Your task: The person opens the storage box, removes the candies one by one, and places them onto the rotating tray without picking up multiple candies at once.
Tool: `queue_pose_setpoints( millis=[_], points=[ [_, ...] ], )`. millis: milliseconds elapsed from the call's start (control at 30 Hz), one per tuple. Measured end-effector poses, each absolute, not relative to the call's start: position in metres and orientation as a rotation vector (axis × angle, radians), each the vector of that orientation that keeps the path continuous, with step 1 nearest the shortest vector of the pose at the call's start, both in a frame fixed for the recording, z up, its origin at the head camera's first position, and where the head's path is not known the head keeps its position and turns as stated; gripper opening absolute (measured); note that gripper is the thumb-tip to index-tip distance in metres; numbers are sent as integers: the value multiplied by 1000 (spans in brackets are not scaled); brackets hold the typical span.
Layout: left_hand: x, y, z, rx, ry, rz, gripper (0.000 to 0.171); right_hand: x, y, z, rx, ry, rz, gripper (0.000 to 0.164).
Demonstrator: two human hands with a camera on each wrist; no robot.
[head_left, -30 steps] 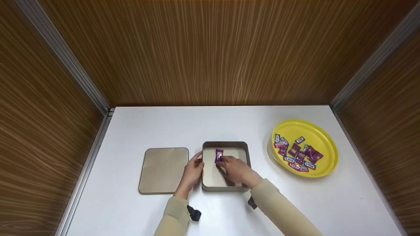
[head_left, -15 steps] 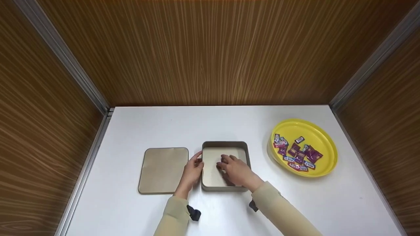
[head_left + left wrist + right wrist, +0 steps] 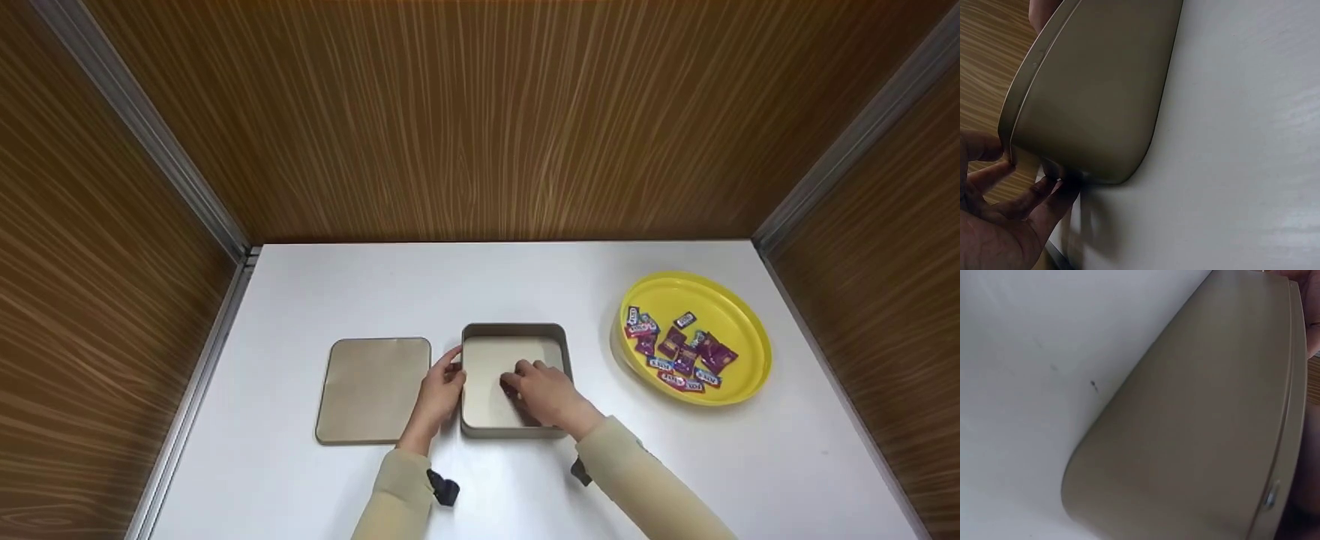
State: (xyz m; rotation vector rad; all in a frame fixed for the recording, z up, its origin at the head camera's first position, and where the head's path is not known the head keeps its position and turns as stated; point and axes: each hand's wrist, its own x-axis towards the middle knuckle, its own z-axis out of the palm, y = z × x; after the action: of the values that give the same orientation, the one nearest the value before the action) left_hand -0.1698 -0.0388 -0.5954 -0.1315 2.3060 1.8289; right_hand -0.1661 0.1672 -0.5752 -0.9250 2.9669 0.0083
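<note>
A square beige metal tin [image 3: 480,433] stands on the white table. My left hand [image 3: 437,397] holds its left side; in the left wrist view bent fingers [image 3: 1022,197] press against the tin's wall and rim. My right hand [image 3: 546,391] reaches down inside the tin, fingers curled together. A dark reddish-purple bit shows at its fingertips, where the purple-wrapped candy is mostly hidden under the hand. In the right wrist view the tin's outer wall [image 3: 1185,427] fills most of the picture.
The tin's flat lid [image 3: 375,390] lies left of my left hand. At the right stands a round yellow tray [image 3: 739,315] with several wrapped candies [image 3: 686,358]. Wood-grained panels [image 3: 480,120] enclose the table at the back and sides.
The purple candy, in plain sight in my right fingers a second ago, has gone out of sight under that hand. Those fingers have curled in and shifted slightly right. The left hand stays put.
</note>
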Motion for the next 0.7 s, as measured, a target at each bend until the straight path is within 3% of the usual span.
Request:
queue_pose_setpoints(
  millis=[333, 700],
  points=[
    [-170, -38, -595, -139, 2325, 1820, 47, -169, 171, -577, -985, 3007, 148, 13],
    [-170, -38, -596, -109, 2338, 1845, 47, -164, 175, -577, -1017, 2994, 219, 9]
  ],
)
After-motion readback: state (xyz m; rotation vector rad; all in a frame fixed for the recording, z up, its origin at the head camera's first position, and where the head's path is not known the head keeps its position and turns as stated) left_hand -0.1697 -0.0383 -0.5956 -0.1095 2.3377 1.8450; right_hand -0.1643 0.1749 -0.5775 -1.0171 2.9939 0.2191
